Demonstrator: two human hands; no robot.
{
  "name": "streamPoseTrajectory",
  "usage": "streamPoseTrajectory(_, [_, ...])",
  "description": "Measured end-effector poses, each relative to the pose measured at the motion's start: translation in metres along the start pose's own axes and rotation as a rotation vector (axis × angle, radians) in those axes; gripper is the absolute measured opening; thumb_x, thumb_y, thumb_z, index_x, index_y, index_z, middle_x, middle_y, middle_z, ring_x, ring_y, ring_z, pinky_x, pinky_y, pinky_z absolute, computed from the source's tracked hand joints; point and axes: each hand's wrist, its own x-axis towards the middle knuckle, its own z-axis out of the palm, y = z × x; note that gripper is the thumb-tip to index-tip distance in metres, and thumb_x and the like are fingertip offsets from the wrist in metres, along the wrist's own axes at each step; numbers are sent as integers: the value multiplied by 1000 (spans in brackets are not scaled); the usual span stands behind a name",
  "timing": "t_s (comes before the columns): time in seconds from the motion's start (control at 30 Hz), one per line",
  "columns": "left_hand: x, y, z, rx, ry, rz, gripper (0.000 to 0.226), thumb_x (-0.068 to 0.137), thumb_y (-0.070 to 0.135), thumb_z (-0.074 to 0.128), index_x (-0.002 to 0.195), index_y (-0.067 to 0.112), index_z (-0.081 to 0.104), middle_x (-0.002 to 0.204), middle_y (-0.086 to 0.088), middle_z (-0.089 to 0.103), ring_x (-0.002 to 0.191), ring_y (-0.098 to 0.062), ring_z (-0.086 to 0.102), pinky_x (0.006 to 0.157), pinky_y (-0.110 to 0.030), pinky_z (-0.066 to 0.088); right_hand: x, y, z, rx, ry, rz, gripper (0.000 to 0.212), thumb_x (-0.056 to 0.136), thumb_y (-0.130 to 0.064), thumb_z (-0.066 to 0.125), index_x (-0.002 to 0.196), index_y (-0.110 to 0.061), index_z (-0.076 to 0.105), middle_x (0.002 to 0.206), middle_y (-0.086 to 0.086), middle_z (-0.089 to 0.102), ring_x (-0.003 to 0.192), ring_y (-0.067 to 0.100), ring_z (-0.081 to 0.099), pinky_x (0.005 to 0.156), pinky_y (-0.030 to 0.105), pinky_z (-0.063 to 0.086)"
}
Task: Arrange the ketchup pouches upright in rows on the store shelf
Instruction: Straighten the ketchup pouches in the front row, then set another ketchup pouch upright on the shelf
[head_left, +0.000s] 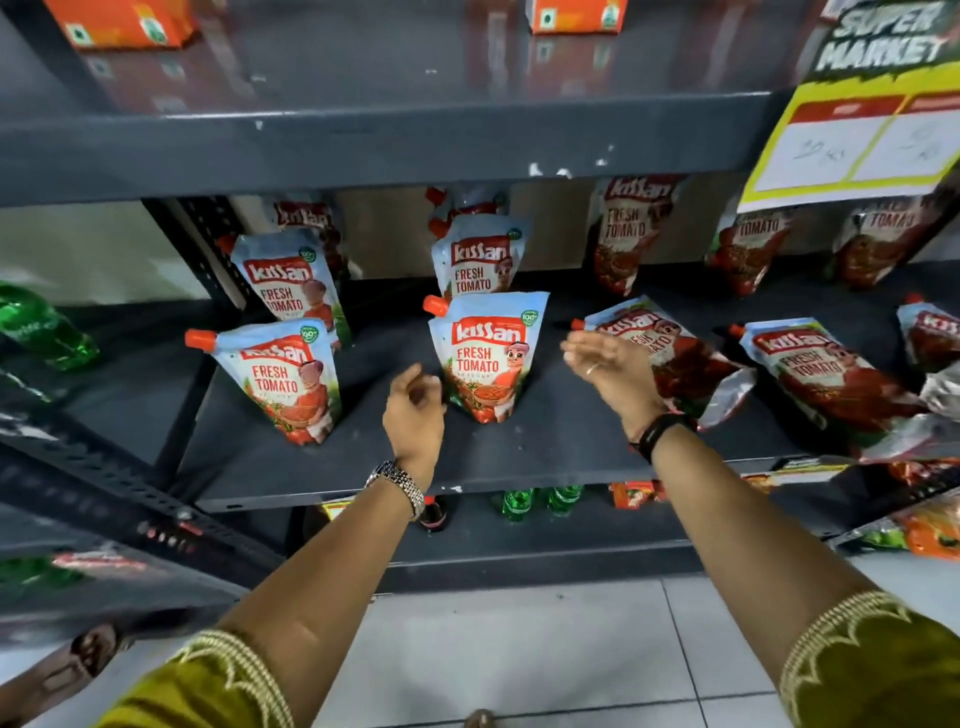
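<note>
Four blue ketchup pouches stand upright in two short rows on the shelf (545, 447); the front middle pouch (488, 358) is upright just beside your left hand (413, 410). That hand's fingers are curled loosely and hold nothing. Your right hand (605, 366) hovers flat, fingers spread and empty, over the fallen red pouch (675, 358) lying on its back. More red pouches lie flat to the right, one nearest the edge (831, 374). Judgement: next step is raising that fallen pouch. Grip it near the top by the spout, flatten its base gusset, and set it level with the front row before you release it.
</note>
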Motion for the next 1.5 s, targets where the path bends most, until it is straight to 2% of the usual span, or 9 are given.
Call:
streamPoseTrajectory(0.13, [-36, -8, 25, -197, 32, -301, 5, 93, 9, 45, 95, 5, 48, 73, -4, 53, 53, -13, 54, 43, -20, 54, 24, 0, -78, -143, 219, -76, 25, 77, 1, 57, 98, -5, 68, 105, 20, 69, 85, 20, 63, 89, 30, 52])
streamPoseTrajectory(0.33, [-84, -3, 121, -186, -335, -393, 28, 97, 14, 38, 113, -1, 56, 78, -7, 63, 46, -9, 65, 51, -23, 58, 72, 28, -168, -457, 198, 157, 25, 84, -8, 55, 102, 2, 68, 116, 24, 66, 115, 36, 57, 104, 44, 43])
streamPoseTrajectory(0.5, [-76, 16, 208, -37, -367, -377, 42, 94, 29, 45, 124, -1, 50, 111, -19, 62, 76, -25, 64, 64, -31, 58, 86, 54, -187, -426, -145, 282, 27, 89, -22, 53, 62, -21, 57, 70, -2, 56, 89, 19, 49, 84, 32, 47])
streamPoseTrajectory(0.6, [-73, 11, 235, 60, -244, -345, 41, 85, 30, 59, 113, 1, 60, 114, -17, 66, 96, -30, 65, 82, -44, 57, 99, 74, -192, -344, -228, 250, 33, 85, -27, 60, 69, 1, 67, 76, 24, 69, 76, 20, 55, 75, 40, 51])
streamPoseTrajectory(0.77, [-88, 9, 237, 300, -163, -26, 20, 85, 18, 58, 99, 7, 67, 101, -9, 71, 95, -22, 65, 89, -39, 54, 91, 58, -207, -15, -347, 393, 22, 85, 0, 57, 69, -13, 63, 39, -9, 63, 38, -2, 57, 43, 11, 47])
streamPoseTrajectory(0.93, [-103, 42, 231, 151, -116, 182, 6, 88, 8, 55, 89, 13, 55, 87, -5, 61, 73, -12, 55, 68, -30, 50, 86, 31, -215, 59, -289, 191, 15, 79, 4, 63, 86, -10, 64, 61, -6, 64, 54, 0, 59, 53, 15, 51])
streamPoseTrajectory(1.1, [-88, 75, 231, 44, -74, 235, 13, 86, 4, 55, 93, 15, 56, 100, -5, 64, 93, -16, 60, 84, -41, 53, 84, 15, -206, 128, -111, -22, 28, 78, 9, 63, 70, -18, 57, 70, -2, 58, 63, 2, 54, 60, 12, 48])
streamPoseTrajectory(1.37, [-75, 52, 235, 98, -107, 102, 14, 87, 10, 57, 101, 11, 58, 103, -8, 64, 96, -19, 60, 90, -48, 54, 79, 54, -193, 66, -74, 32, 30, 76, 12, 62, 70, -17, 55, 70, -2, 59, 56, -5, 60, 55, 3, 47])
streamPoseTrajectory(1.5, [-78, 36, 236, 80, -68, -20, 39, 84, 29, 61, 115, 7, 55, 115, -5, 64, 104, -18, 61, 91, -42, 53, 72, 45, -216, 24, -50, -47, 25, 77, 10, 61, 99, -3, 63, 93, 5, 68, 77, -2, 63, 75, 10, 50])
